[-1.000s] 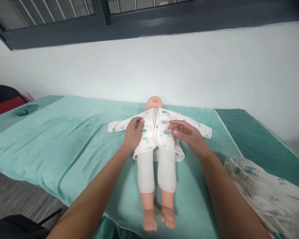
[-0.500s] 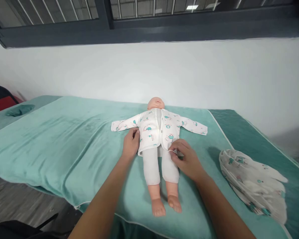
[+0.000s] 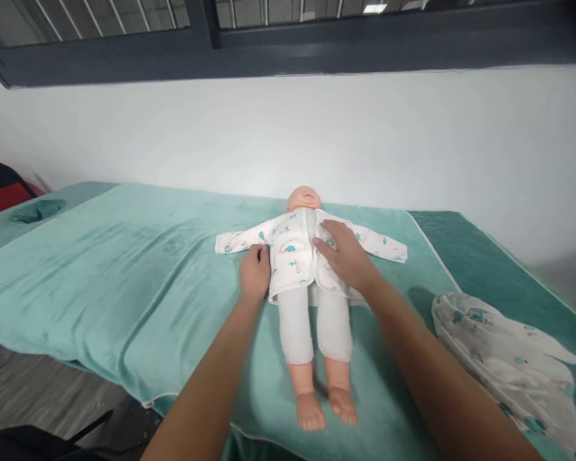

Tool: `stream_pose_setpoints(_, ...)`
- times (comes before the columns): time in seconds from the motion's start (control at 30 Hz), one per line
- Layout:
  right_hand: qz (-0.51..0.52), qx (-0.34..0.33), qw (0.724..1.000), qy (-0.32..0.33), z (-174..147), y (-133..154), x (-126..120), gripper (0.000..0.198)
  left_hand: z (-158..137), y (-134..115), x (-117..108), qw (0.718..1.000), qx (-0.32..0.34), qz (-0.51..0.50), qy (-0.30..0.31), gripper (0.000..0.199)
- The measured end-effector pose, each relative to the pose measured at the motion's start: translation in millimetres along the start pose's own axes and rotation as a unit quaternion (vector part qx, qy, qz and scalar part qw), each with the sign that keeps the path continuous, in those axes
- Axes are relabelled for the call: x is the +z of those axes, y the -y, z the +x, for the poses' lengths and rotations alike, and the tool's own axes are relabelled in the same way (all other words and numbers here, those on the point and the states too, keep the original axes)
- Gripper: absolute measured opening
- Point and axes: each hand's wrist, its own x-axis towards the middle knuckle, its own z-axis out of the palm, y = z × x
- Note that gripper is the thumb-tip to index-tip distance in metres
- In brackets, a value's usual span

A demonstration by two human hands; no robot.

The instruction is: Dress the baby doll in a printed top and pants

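A baby doll (image 3: 303,200) lies on its back, in white trousers (image 3: 295,326) and a white baby jacket (image 3: 292,256) with green and pink prints. Both sleeves stretch out sideways. The jacket's front edges lie side by side, with a narrow gap at the top. At the jacket's side, below one sleeve, my left hand (image 3: 255,272) rests with curled fingers; whether it pinches cloth is hidden. My right hand (image 3: 348,256) is over the other front panel, thumb and fingers apart, fingertips at the chest near the front edge. The doll's bare feet (image 3: 311,413) point towards me.
A crumpled printed white cloth (image 3: 509,365) lies to the right on the green bed cover (image 3: 125,269). Behind the bed stands a white wall (image 3: 196,134) under a dark window frame (image 3: 317,57). Something red and black (image 3: 2,189) is at the far left.
My right hand has let go of the jacket's lower hem and moved up to the chest, its fingers spreading. My left hand stays at the jacket's side. The view has shifted slightly.
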Motion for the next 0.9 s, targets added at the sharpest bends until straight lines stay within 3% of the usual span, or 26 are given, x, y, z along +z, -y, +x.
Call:
stream_pose_setpoints(0.13, -0.075, 0.037, 0.994, 0.073, 35, 11, 18, 0.028, 6, -4, 2, 0.998, -0.022, 0.048, 0.02, 0.03)
stream_pose_setpoints(0.23, -0.103, 0.037, 0.991, 0.08, 42, 14, 21, 0.026, 10, -5, 4, 0.998, -0.032, 0.057, 0.018, 0.032)
stream_pose_setpoints(0.33, -0.082, 0.037, 0.994, 0.058, 42, 9, 21, 0.029, 12, -5, 5, 0.998, -0.038, 0.048, 0.001, 0.035)
stream_pose_setpoints(0.47, -0.106, 0.096, 0.989, -0.031, 45, 0, 20, 0.027, 13, -5, 5, 0.998, -0.045, 0.045, -0.009, 0.035)
stream_pose_setpoints(0.57, -0.145, 0.117, 0.982, -0.022, 55, -1, 18, 0.018, 13, -6, 5, 0.997, -0.048, 0.055, -0.002, 0.033)
stream_pose_setpoints(0.73, -0.055, 0.095, 0.994, -0.011, 72, 1, 16, 0.013, 15, -6, 6, 0.995, -0.048, 0.083, 0.009, 0.033)
stream_pose_setpoints(0.8, -0.007, 0.068, 0.997, -0.023, 72, 3, 17, 0.015, 15, -5, 6, 0.994, -0.048, 0.093, 0.009, 0.033)
stream_pose_setpoints(0.9, 0.038, 0.015, 0.999, 0.011, 65, 5, 17, 0.021, 16, -5, 6, 0.995, -0.045, 0.093, 0.007, 0.033)
